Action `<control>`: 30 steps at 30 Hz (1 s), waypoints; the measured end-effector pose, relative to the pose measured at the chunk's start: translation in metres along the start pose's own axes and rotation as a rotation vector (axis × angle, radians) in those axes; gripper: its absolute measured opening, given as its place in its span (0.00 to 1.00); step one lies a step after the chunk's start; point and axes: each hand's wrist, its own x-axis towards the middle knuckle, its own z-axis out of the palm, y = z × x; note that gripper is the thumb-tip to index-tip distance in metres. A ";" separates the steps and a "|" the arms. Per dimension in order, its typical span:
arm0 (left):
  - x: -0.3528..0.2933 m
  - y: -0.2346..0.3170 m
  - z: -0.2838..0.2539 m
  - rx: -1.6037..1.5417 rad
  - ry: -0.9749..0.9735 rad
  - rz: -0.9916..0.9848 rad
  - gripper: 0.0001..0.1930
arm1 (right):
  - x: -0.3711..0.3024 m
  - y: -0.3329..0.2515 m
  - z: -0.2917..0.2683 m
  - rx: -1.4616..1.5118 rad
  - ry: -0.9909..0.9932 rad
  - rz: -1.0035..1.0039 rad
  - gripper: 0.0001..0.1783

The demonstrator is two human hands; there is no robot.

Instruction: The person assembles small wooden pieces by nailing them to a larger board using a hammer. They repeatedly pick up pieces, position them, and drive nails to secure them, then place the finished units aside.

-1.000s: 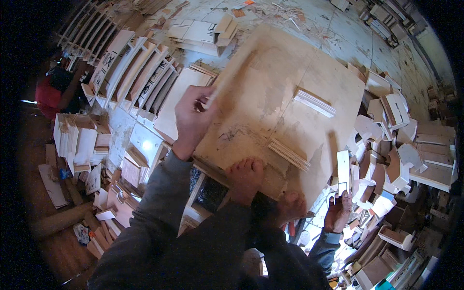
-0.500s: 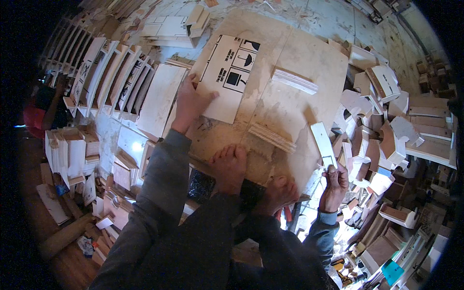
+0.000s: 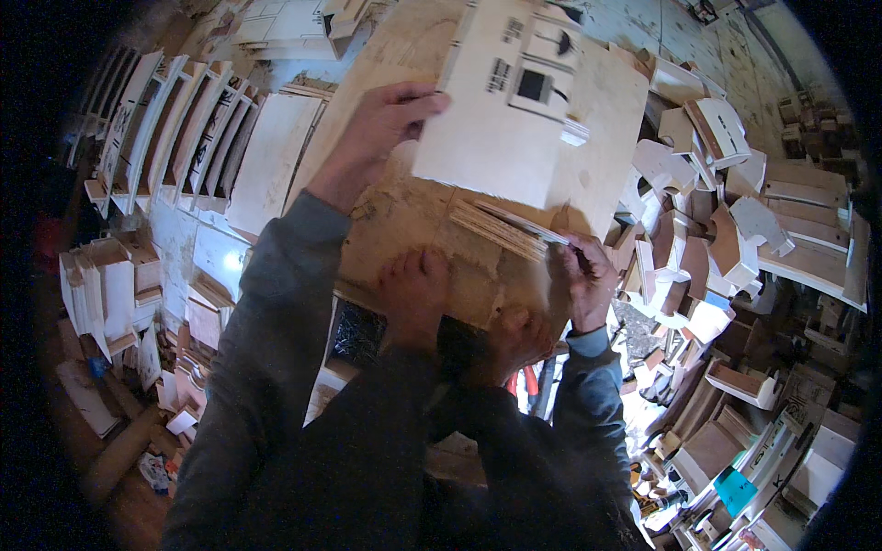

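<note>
My left hand (image 3: pixel 390 129) grips the left edge of a pale plywood panel (image 3: pixel 487 156) with black printed symbols. The panel is held over a large plywood board (image 3: pixel 606 184) and tilts slightly. Closed fingers of my right hand (image 3: pixel 586 280) pinch the right end of a thin pale wood strip (image 3: pixel 525 223), seen nearly edge-on. It lies along or just above a layered plywood strip (image 3: pixel 491 233) on the board; contact cannot be made out. A second layered strip (image 3: pixel 575 134) shows only its end beside the panel, which hides the rest.
My bare feet (image 3: pixel 415 286) rest at the board's near edge. Curved wood offcuts (image 3: pixel 684 262) are heaped at the right. Several slatted wooden pieces (image 3: pixel 175 138) stand at the left, next to a flat panel (image 3: pixel 276 156). Red-handled pliers or a similar tool (image 3: pixel 522 381) lies below my feet.
My left hand has lifted the printed panel and moved it right, over the far strip. My right hand has brought the thin strip up and left to the near layered strip.
</note>
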 end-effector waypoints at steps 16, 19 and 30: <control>-0.015 -0.049 0.033 0.348 0.036 0.159 0.23 | -0.012 -0.017 0.006 0.065 -0.055 0.091 0.23; -0.044 -0.042 0.020 0.453 -0.135 0.279 0.27 | -0.020 -0.023 0.007 -0.112 -0.045 0.000 0.29; -0.068 -0.046 0.019 0.658 -0.276 0.375 0.26 | -0.004 -0.024 0.013 -0.256 -0.095 -0.185 0.28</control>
